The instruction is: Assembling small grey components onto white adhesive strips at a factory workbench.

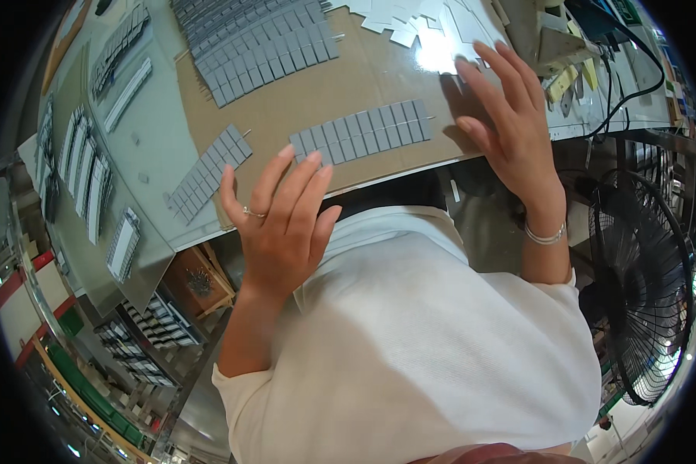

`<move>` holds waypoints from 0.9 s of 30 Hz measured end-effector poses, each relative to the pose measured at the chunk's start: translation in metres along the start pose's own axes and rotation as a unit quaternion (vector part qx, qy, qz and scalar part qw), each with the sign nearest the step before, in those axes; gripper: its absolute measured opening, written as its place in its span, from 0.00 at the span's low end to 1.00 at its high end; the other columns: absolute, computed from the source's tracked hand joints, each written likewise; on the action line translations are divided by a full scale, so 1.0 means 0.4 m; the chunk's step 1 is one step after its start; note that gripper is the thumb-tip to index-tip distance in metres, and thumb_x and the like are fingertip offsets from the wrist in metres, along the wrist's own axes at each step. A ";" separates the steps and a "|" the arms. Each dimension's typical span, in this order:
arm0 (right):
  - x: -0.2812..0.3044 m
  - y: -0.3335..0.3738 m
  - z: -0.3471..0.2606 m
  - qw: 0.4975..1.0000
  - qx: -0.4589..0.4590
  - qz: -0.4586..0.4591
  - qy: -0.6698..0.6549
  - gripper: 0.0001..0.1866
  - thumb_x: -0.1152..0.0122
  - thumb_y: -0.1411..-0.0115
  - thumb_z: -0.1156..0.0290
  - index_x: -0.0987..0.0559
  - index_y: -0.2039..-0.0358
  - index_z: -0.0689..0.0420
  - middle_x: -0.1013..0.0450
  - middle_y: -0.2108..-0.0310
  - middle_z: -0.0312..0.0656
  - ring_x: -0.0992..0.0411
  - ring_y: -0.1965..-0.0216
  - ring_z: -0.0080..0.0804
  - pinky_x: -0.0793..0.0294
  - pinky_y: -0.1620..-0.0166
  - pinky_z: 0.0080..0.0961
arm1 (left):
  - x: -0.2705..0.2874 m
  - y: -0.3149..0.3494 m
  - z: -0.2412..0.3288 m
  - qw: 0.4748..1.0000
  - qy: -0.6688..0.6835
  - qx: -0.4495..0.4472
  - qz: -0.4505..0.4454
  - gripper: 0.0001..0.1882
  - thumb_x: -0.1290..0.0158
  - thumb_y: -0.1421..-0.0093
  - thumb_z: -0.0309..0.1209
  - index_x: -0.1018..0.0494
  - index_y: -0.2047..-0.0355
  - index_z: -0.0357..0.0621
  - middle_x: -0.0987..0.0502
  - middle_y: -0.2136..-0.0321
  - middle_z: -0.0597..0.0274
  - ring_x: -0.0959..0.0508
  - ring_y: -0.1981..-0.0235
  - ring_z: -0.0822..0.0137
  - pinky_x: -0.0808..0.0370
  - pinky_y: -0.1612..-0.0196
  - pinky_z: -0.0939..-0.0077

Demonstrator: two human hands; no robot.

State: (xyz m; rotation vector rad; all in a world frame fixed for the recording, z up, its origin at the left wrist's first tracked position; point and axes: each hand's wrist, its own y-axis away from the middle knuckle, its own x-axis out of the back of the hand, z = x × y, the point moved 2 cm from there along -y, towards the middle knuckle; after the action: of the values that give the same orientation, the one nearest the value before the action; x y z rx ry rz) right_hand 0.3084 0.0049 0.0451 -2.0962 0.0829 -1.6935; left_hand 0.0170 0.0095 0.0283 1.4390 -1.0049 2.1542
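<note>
Neither hand grips anything. Left hand (282, 220): empty, fingers spread and slightly bent, held over the near edge of the table (158, 116), with a ring on one finger. Its fingertips overlap the near-left end of a grey segmented panel (363, 131); from this angle, contact with the panel cannot be confirmed. Right hand (514, 124): empty, fingers apart, raised over the right end of the near edge, clear of the panel and casting a shadow on the brown sheet (387, 81). A bracelet (547, 235) is on the right wrist.

Panel position: flat on the brown sheet, close to the table's near edge and lying roughly along it, between the two hands. A thin pin projects from its right end. A second grey strip (213, 174) lies at a slant left of the left hand, one end toward the near edge.

Further items: a stack of grey panels (259, 50) toward the far edge; white cards (398, 19) at the far edge, to the right of the stack; a white strip (127, 94) and grey-and-white pieces (83, 166) toward the left edge; a black fan (642, 286) below the table's right side.
</note>
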 end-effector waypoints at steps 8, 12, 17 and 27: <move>0.034 0.031 -0.028 0.998 0.043 -0.036 -0.040 0.25 0.31 0.50 0.61 0.23 0.51 0.53 0.33 0.41 0.43 0.39 0.38 0.48 0.39 0.38 0.45 | 0.013 0.049 -0.007 0.994 -0.001 0.072 0.078 0.13 0.44 0.42 0.35 0.24 0.56 0.48 0.26 0.57 0.67 0.28 0.53 0.64 0.45 0.40 0.53; 0.038 0.094 -0.023 0.997 0.046 0.027 -0.057 0.19 0.29 0.60 0.78 0.19 0.63 0.60 0.24 0.60 0.41 0.27 0.53 0.44 0.25 0.54 0.36 | 0.005 0.062 -0.033 0.986 -0.003 0.111 0.127 0.14 0.45 0.42 0.34 0.23 0.56 0.47 0.27 0.58 0.67 0.29 0.54 0.64 0.42 0.43 0.58; 0.100 0.107 -0.009 0.977 -0.041 0.205 -0.049 0.10 0.35 0.50 0.87 0.18 0.65 0.63 0.24 0.71 0.43 0.27 0.73 0.30 0.28 0.70 0.20 | 0.015 0.051 -0.053 0.977 -0.042 0.175 0.111 0.17 0.46 0.42 0.36 0.23 0.54 0.45 0.27 0.54 0.61 0.30 0.50 0.58 0.42 0.44 0.58; 0.117 0.105 0.112 0.763 -0.289 0.270 -0.511 0.09 0.44 0.36 0.79 0.24 0.58 0.69 0.22 0.64 0.57 0.21 0.71 0.34 0.22 0.69 0.21 | 0.019 0.026 -0.087 0.977 -0.124 0.160 0.069 0.23 0.48 0.39 0.40 0.29 0.46 0.41 0.29 0.45 0.59 0.34 0.40 0.56 0.51 0.37 0.48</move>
State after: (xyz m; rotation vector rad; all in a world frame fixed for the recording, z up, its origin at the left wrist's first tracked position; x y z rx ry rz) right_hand 0.3717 -0.0343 0.0655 -2.7521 0.8484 -0.0343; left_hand -0.0155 0.0272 0.0237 1.8762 -0.8885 2.3631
